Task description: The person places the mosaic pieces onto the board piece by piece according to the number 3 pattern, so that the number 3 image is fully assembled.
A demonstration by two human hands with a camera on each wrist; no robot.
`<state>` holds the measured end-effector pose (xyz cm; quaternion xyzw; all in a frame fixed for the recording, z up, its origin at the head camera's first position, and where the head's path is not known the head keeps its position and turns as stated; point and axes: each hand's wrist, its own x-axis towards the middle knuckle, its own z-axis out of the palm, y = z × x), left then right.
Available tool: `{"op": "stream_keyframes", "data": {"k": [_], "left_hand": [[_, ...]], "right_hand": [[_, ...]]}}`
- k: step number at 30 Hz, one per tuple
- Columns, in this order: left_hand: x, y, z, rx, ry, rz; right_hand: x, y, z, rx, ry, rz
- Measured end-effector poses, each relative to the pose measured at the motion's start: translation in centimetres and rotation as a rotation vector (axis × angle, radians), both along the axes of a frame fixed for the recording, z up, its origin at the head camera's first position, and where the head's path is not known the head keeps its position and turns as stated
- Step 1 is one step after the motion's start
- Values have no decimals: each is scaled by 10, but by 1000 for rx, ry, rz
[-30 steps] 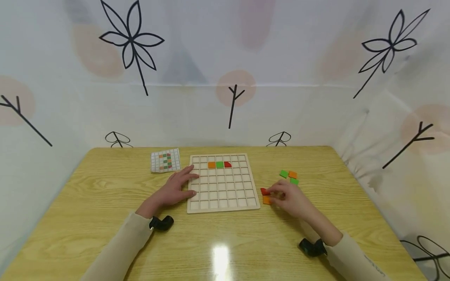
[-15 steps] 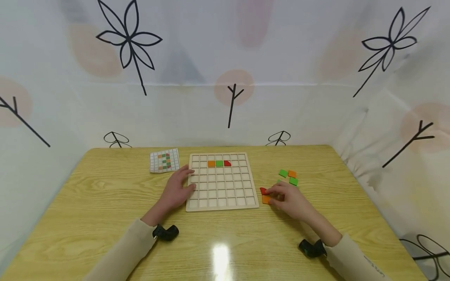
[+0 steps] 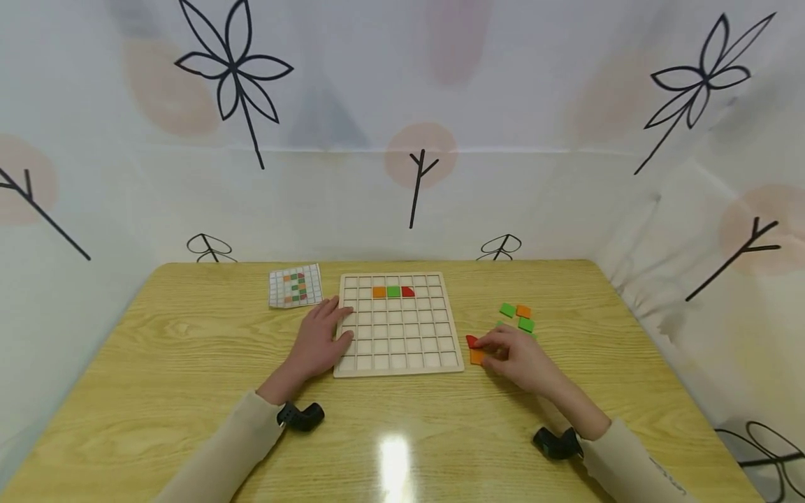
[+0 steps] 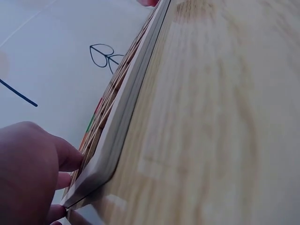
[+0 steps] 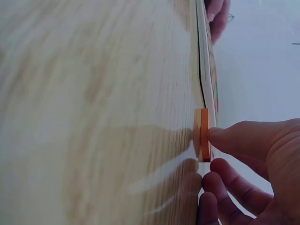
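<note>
A wooden grid board (image 3: 380,347) lies flat on the table, with an orange square tile (image 3: 379,292), a green square tile (image 3: 393,292) and a red tile with one rounded corner (image 3: 407,292) side by side in one row. My left hand (image 3: 314,340) rests along its left edge, thumb and fingertips over the rim. Just right of the board, my right hand (image 3: 523,358) has its thumb on a loose orange tile (image 5: 205,135) and its index fingertip at a loose red tile (image 3: 471,341). The other right fingers are bent close to the tabletop.
Behind my right hand lie more loose tiles, green (image 3: 507,309) and orange (image 3: 523,311), partly hidden by the hand. A printed grid card (image 3: 277,293) with coloured squares sits left of the board. The wooden table (image 3: 189,349) meets a patterned cloth (image 3: 352,209) at the back.
My left hand has drawn back a little from over the board, its spread fingers now nearer the left rim. The right hand stays almost still by the same two tiles.
</note>
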<state>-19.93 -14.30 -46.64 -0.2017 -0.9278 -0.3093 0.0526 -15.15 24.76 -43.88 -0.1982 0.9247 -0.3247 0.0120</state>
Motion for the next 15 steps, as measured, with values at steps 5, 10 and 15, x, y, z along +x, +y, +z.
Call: {"op": "stream_keyframes", "data": {"k": [5,10,15], "left_hand": [[0,-2,-2,-17,-19,-15],[0,-2,-2,-37,-51,-27],[-1,-3,-1,-59,-88,-37]], "right_hand": [[0,0,0,5,2,7],[1,3,-1,2,-1,20],[0,4,-1,22,-5,34]]}}
